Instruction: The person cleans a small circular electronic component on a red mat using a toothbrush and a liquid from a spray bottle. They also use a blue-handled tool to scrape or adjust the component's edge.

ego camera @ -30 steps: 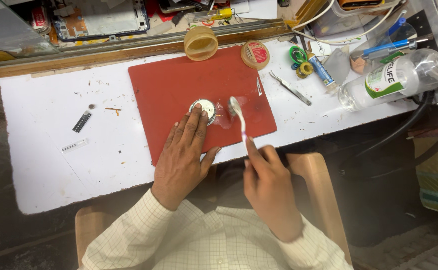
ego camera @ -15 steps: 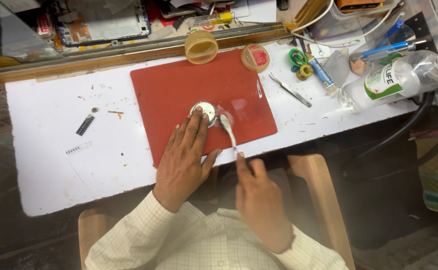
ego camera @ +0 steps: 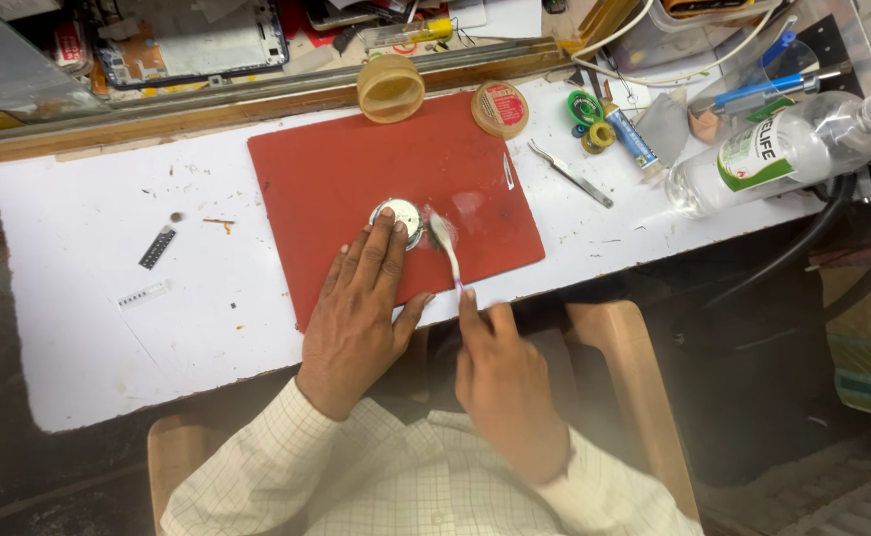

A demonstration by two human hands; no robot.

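My left hand (ego camera: 356, 313) lies flat on a red mat (ego camera: 356, 169), fingertips pressing on a small round silvery part (ego camera: 402, 215). My right hand (ego camera: 500, 372) grips the handle of a white toothbrush-like brush (ego camera: 443, 241). Its head rests on the mat just right of the round part. A wet-looking patch (ego camera: 475, 210) shines beside the brush head.
A white bench top (ego camera: 108, 328) carries the mat. Behind it stand an open tan jar (ego camera: 390, 87), a round tin (ego camera: 499, 108), tape rolls (ego camera: 586, 109), tweezers (ego camera: 569, 173), a clear bottle (ego camera: 768, 154) lying at right and a small black strip (ego camera: 156, 247) at left. Wooden chair arms (ego camera: 634, 377) flank my lap.
The brush head has slid left toward the round part and my right hand has shifted left with it. My left hand stays pressed on the part.
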